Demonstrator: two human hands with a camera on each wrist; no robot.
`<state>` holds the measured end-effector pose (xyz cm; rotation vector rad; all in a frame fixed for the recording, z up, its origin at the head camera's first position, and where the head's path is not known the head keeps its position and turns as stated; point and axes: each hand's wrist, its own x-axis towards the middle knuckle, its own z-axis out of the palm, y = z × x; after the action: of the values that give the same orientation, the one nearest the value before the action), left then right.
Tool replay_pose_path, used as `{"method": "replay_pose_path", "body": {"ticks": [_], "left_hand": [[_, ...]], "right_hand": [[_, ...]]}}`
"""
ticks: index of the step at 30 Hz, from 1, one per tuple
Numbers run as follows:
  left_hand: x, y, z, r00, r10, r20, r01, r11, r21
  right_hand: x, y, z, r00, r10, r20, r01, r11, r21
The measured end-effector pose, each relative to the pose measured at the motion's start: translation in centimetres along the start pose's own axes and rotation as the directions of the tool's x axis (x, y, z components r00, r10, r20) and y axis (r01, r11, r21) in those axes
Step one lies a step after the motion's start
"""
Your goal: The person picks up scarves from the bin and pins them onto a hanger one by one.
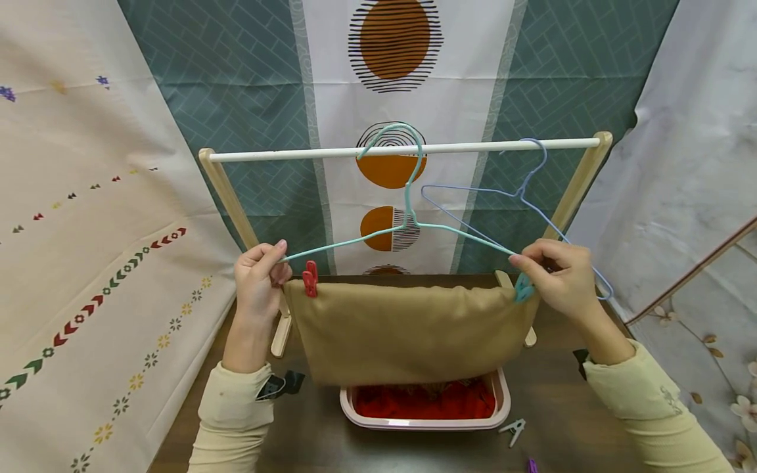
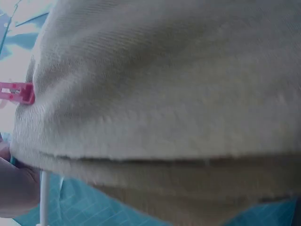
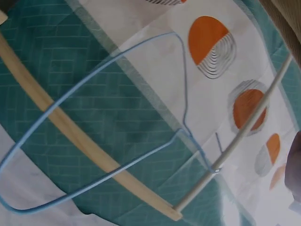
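"What's at the far left?"

"The left hand, thumb and fingers pinching one end of the green hanger. Just right of it, a red clip bites the cloth."

"And the cloth itself?"

"It hangs below the hanger's arms, between the hands, partly hiding the basin on the counter. I'd call it soft and limp, fairly light, apt to swing or sag if one side drops. Not fragile, I'd say."

"Does the hanger's hook sit on the rail?"

"It crosses it in the head view; whether they touch, I can't tell."

"Further right?"

"A teal clip at the cloth's other upper corner, then the right hand, pinching that end of the hanger. Past its fingertips a blue hanger hangs from the rail."

"Best hold?"

"Both hanger ends, level, as here. The hanger looks thin and smooth, so it may turn in a loose pinch. I'd stay off the clips: squeezing one could free the cloth."
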<state>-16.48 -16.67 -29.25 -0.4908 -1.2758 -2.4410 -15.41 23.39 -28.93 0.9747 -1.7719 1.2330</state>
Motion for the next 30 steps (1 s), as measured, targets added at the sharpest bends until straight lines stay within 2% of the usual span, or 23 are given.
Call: {"method": "replay_pose_path", "body": {"ticks": [6,12,19,25,30], "left_hand": [[0.6,1.0,-0.5,0.997,0.075,0.006,-0.075,0.988,0.132],[0.8,1.8,-1.5,0.995,0.098,0.029,-0.102,0.977,0.189],[2.0,2.2,-4.0,0.991,0.127,-0.044,-0.110,0.955,0.276],[3.5,2.1,-5.9,0.984,0.128,-0.127,-0.077,0.937,0.341],[5.0,1.9,-7.5,0.965,0.141,-0.220,-0.030,0.897,0.441]], "right_hand": [[0.8,-1.2,0.5,0.994,0.001,-0.109,-0.004,0.999,-0.034],[1.3,-1.8,0.7,0.988,-0.010,-0.154,-0.005,0.995,-0.100],[1.7,-2.2,1.0,0.986,-0.004,-0.166,-0.019,0.990,-0.136],[1.8,-2.4,1.2,0.986,-0.005,-0.164,-0.022,0.987,-0.160],[2.0,-2.4,1.4,0.986,-0.016,-0.165,-0.010,0.989,-0.150]]}}
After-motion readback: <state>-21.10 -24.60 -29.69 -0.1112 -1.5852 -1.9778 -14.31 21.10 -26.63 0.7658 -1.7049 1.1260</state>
